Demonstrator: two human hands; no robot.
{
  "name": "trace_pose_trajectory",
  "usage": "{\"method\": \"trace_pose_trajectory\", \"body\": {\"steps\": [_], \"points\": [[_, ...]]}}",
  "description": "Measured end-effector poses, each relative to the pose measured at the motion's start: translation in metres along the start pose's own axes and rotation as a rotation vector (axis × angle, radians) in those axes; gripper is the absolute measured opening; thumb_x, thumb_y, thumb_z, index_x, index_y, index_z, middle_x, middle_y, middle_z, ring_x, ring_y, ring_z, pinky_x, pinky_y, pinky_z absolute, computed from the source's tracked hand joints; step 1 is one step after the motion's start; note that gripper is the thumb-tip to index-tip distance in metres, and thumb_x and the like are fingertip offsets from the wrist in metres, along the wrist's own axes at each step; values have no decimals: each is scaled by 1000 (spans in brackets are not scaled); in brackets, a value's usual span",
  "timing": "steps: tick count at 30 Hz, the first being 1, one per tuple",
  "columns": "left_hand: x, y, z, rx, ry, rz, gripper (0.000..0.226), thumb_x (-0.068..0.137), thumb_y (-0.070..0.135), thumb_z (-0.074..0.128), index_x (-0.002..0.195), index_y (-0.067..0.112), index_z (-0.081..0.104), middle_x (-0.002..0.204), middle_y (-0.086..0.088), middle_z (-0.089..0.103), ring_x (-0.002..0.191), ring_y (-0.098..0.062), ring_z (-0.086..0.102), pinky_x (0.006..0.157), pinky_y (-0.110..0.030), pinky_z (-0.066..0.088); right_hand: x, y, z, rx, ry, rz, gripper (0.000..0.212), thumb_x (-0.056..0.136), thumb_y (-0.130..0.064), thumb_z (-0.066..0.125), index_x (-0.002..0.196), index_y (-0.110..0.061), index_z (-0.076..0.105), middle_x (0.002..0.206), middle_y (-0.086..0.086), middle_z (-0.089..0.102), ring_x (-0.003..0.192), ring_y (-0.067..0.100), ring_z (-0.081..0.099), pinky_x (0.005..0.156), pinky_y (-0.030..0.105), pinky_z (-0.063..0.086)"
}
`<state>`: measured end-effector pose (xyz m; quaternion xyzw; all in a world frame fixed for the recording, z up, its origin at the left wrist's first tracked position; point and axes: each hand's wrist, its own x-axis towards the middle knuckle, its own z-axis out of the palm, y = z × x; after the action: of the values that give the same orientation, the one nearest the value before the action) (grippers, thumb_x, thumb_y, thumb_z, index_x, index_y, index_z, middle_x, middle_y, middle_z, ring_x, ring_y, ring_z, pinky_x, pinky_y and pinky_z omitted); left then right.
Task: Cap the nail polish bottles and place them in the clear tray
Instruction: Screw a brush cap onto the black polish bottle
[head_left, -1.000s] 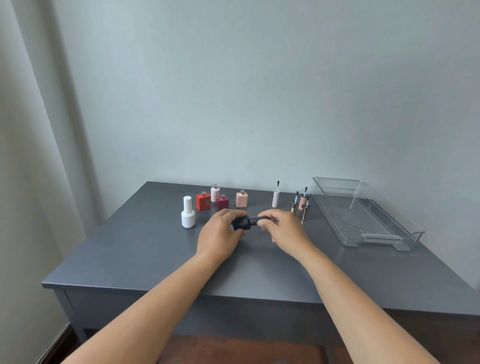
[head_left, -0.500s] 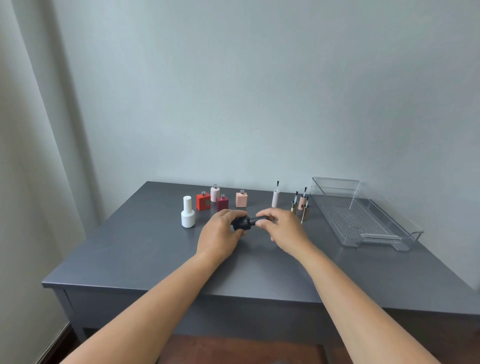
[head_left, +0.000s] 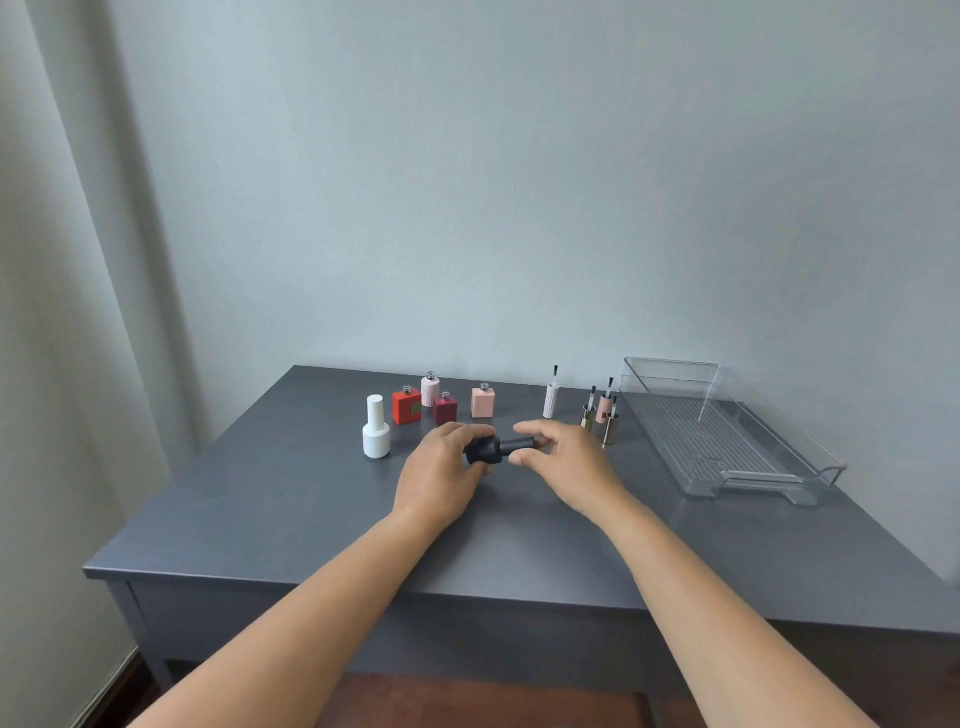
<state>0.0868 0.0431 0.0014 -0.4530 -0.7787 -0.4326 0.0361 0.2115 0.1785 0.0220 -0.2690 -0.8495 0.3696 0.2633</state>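
Black nail polish bottle (head_left: 480, 451) held sideways above the grey table (head_left: 270, 499), body gripped in the left hand (head_left: 441, 467). The right hand (head_left: 569, 460) sits at the bottle's black cap (head_left: 517, 444), fingers spread around it; whether they pinch the cap or have just let go cannot be told.

Risks, as judged from this pose: a cap seated crooked on the neck may cross-thread and leak once the bottle stands in the tray; a bottle held on its side may let polish run to the neck if the cap is loose. A sweep of the right hand could topple the brush caps (head_left: 602, 410) standing upright just beyond its knuckles.

The clear tray (head_left: 810, 452) lies well to the right of the right hand, with no bottles in it. Beyond the left hand stand four uncapped bottles (head_left: 444, 402); a capped white bottle (head_left: 376, 428) stands to that hand's left. A pale brush cap (head_left: 550, 397) stands beyond the gap between the hands.
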Motion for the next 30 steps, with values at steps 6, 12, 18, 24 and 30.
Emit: {"method": "trace_pose_trajectory", "body": {"steps": [6, 12, 18, 24, 30], "points": [[-2, 3, 0, 72, 2, 51, 47, 85, 17, 71, 130, 28, 62, 127, 8, 60, 119, -13, 51, 90, -24, 42, -3, -5, 1, -252, -7, -128, 14, 86, -39, 66, 98, -34, 71, 87, -11, 62, 81, 14, 56, 75, 32, 47], [-6, 7, -3, 146, -5, 119, 43, 86, 16, 70, 127, 25, 63, 121, 5, 60, 116, -16, 50, 87, -35, 49, -5, -3, 1, -355, -28, -117, 14, 91, -40, 58, 90, -28, 67, 64, -11, 55, 71, 19, 55, 62, 32, 42], [-7, 11, -3, 208, -21, 144, 43, 87, 17, 68, 128, 24, 60, 118, 3, 58, 115, -18, 49, 82, -42, 52, -3, 1, 0, -286, -37, -74, 12, 91, -38, 59, 86, -31, 67, 61, -13, 56, 63, 6, 51, 54, 24, 35], [-8, 12, -1, 268, -31, 161, 40, 89, 18, 66, 127, 24, 58, 116, 3, 56, 114, -18, 47, 74, -39, 53, 0, 1, 2, -206, -39, -29, 14, 90, -35, 62, 82, -27, 70, 62, -12, 59, 61, 3, 51, 54, 21, 34], [-8, 11, 0, 330, -66, 192, 39, 90, 18, 62, 128, 22, 54, 117, 1, 51, 115, -18, 44, 69, -36, 52, 0, 3, 1, -142, -62, -3, 16, 91, -32, 63, 85, -22, 73, 60, -10, 56, 58, 7, 48, 55, 25, 37]]}}
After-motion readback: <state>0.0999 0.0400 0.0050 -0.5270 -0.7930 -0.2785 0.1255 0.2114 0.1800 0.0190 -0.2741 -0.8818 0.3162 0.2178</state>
